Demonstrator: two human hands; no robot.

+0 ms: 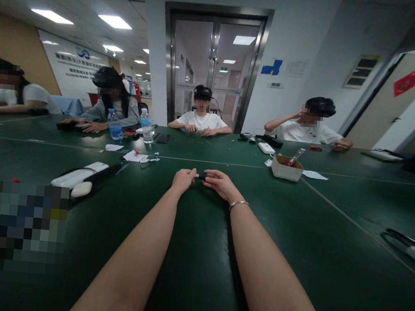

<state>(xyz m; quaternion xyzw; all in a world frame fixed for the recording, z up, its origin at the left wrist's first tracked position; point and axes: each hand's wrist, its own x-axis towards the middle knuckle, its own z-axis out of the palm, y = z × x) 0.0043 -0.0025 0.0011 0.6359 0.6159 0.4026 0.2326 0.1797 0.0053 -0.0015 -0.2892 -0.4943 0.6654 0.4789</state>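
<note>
Between my two hands, just above the green table (200,233), is a small dark object (202,176) with a light, metallic-looking end on its left. My left hand (184,180) pinches the light end between thumb and fingers. The black end is in the grip of my right hand (222,184), whose wrist carries a silver bracelet (238,205). The object is too small to name for certain.
Left of my arms lie a white device (81,175) and a white rounded item (81,190). Papers (136,156) and two bottles (147,127) stand farther off. A small box (287,170) sits ahead on the right. Several people sit across the table.
</note>
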